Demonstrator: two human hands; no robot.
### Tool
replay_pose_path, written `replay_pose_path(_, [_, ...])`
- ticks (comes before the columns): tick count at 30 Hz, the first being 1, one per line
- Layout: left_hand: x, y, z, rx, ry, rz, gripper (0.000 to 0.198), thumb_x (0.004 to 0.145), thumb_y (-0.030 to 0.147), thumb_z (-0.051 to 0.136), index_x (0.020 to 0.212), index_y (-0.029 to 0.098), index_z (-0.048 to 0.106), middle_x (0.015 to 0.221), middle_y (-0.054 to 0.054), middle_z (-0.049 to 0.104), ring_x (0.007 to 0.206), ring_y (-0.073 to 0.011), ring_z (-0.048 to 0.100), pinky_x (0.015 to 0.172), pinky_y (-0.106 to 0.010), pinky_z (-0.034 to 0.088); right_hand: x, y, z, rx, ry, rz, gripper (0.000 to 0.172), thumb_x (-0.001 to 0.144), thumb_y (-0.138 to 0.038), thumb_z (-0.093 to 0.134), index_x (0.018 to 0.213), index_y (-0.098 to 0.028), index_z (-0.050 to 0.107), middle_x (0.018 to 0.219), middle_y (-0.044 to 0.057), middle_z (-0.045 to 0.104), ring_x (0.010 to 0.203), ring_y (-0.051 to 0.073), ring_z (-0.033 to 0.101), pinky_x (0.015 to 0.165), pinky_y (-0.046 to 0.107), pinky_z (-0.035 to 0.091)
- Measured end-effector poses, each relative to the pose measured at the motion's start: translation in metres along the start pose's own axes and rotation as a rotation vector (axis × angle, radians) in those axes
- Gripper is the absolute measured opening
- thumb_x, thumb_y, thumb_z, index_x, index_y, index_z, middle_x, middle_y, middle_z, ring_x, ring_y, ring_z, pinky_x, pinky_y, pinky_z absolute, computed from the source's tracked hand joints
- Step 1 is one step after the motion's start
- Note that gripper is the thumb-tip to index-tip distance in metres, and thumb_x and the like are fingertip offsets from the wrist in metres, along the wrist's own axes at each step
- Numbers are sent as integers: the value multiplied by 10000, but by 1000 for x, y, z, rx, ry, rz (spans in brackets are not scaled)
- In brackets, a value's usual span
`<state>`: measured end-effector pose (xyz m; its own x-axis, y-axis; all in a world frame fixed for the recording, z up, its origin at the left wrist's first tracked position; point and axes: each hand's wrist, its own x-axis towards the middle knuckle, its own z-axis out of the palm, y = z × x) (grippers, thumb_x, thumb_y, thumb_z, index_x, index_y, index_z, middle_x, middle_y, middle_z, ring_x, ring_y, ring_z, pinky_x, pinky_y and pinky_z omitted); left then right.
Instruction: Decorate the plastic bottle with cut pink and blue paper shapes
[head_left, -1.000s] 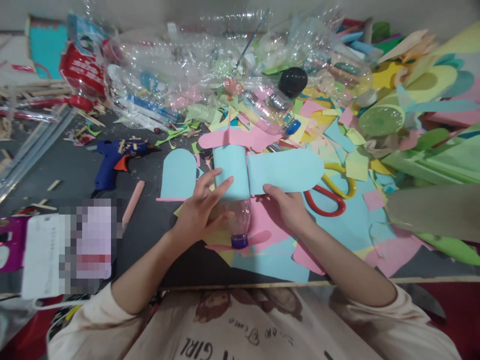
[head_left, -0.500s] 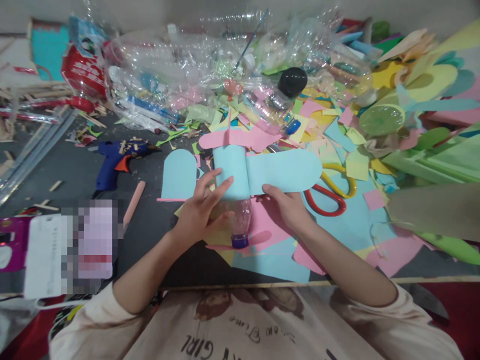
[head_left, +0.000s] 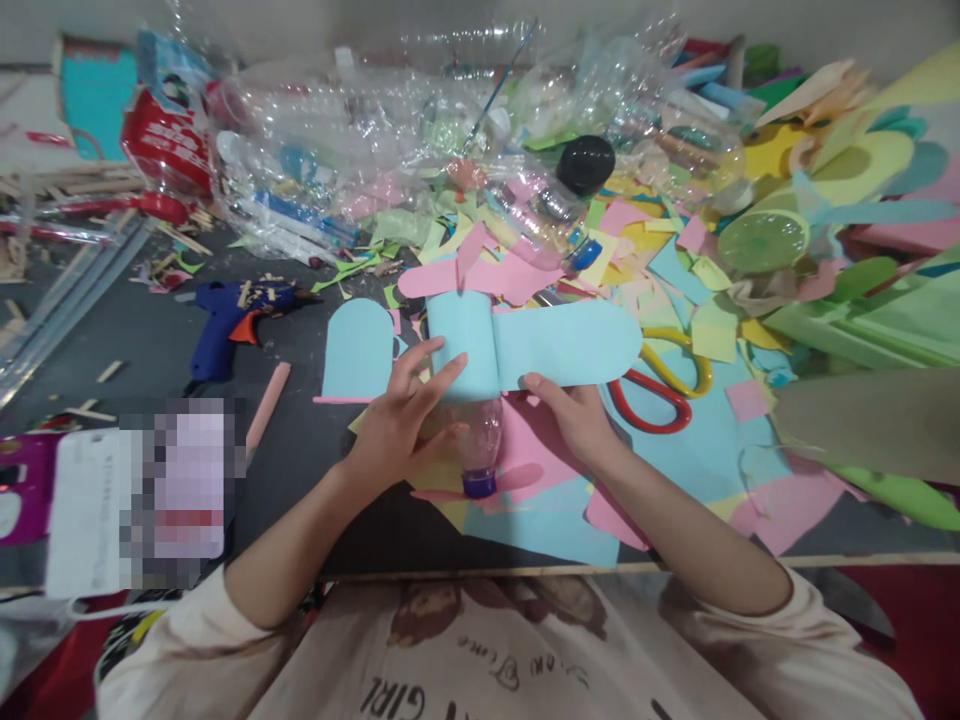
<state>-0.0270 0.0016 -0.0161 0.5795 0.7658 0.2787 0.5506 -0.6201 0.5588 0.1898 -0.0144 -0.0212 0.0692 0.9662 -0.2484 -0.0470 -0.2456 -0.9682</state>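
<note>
A small plastic bottle (head_left: 481, 440) with a purple cap lies cap toward me, its body wrapped in light blue paper (head_left: 466, 340). My left hand (head_left: 401, 415) grips the wrapped bottle from the left, fingers over the paper. A rounded blue paper wing (head_left: 574, 345) sticks out from the bottle's right side. My right hand (head_left: 566, 410) pinches the wing's lower edge near the bottle, thumb on top; its other fingers are partly hidden. Pink paper tail pieces (head_left: 435, 280) stand at the bottle's far end. Left of my left hand is a separate rounded blue paper piece (head_left: 358, 350) with a pink edge.
Scissors (head_left: 660, 410) with red and yellow handles lie right of my right hand. A blue glue gun (head_left: 217, 325) and a pink strip (head_left: 268, 410) lie left. Paper scraps (head_left: 667, 290) and clear plastic bottles (head_left: 337, 120) crowd the back. A pixelated object (head_left: 191, 480) lies front left.
The upright pink tail piece now leans to the right and shows more of its face. The blue wing's outer end has shifted very slightly. Both hands stay in nearly the same place.
</note>
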Motion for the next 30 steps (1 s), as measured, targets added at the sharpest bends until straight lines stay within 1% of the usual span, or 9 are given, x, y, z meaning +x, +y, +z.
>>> replay_pose_path(2, [0, 0, 0, 1, 0, 7, 552, 951, 451, 427, 1460, 302, 273, 1383, -165, 389, 811, -144, 536, 787, -333, 516, -1, -2, 2, 8, -56, -15, 269, 756, -475, 680, 916, -262, 643, 782, 13, 689, 846, 219, 651, 884, 436, 537])
replay_pose_path(6, [1, 1, 0, 4, 6, 13, 559, 954, 438, 428, 1469, 314, 249, 1377, -162, 384, 804, -135, 537, 793, -330, 516, -1, -3, 2, 27, -174, -14, 342, 759, -470, 686, 1018, -250, 650, 867, 41, 718, 921, 238, 668, 876, 432, 546])
replay_pose_path(10, [1, 0, 1, 5, 6, 16, 564, 949, 452, 435, 1466, 316, 255, 1376, -161, 390, 781, -130, 534, 796, -341, 518, 1, -2, -2, -65, -236, -24, 338, 771, -406, 677, 1062, -235, 660, 970, 62, 739, 958, 242, 681, 893, 421, 539])
replay_pose_path(12, [1, 0, 0, 11, 4, 9, 555, 949, 451, 435, 1460, 312, 268, 1372, -159, 398, 814, -143, 544, 800, -345, 521, 3, -3, -4, -166, -244, -77, 322, 780, -357, 657, 1074, -226, 664, 982, 66, 744, 998, 252, 673, 924, 428, 522])
replay_pose_path(16, [1, 1, -1, 20, -2, 8, 547, 947, 455, 434, 1450, 290, 292, 1377, -168, 401, 875, -164, 561, 828, -359, 521, 5, -5, -7, -342, -272, -262, 266, 808, -255, 578, 1056, -212, 666, 1022, 76, 738, 1017, 264, 670, 936, 432, 510])
replay_pose_path(20, [0, 1, -2, 24, -14, 0, 550, 945, 458, 437, 1449, 295, 293, 1388, -167, 404, 881, -171, 566, 832, -366, 519, 6, -1, -8, -463, -269, -386, 232, 838, -266, 561, 1035, -225, 676, 1017, 73, 736, 1066, 282, 649, 947, 450, 501])
replay_pose_path(25, [0, 0, -1, 10, -5, -6, 546, 942, 455, 444, 1446, 294, 308, 1382, -167, 410, 912, -185, 572, 830, -366, 517, 5, 1, -8, -531, -200, -372, 213, 829, -347, 575, 968, -249, 704, 990, 71, 738, 1143, 315, 605, 939, 477, 497])
replay_pose_path(27, [0, 0, -1, 9, -6, -7, 551, 939, 462, 447, 1446, 294, 309, 1382, -169, 413, 936, -199, 571, 833, -377, 515, 5, 0, -8, -538, -198, -366, 202, 825, -347, 568, 935, -254, 709, 956, 66, 743, 1119, 314, 616, 918, 473, 505])
replay_pose_path(30, [-1, 0, 0, -2, -9, -17, 552, 939, 451, 457, 1448, 301, 304, 1390, -168, 408, 866, -171, 565, 793, -353, 520, 4, 0, -8, -522, -203, -352, 178, 818, -337, 573, 913, -259, 702, 915, 57, 748, 1014, 296, 660, 864, 446, 526])
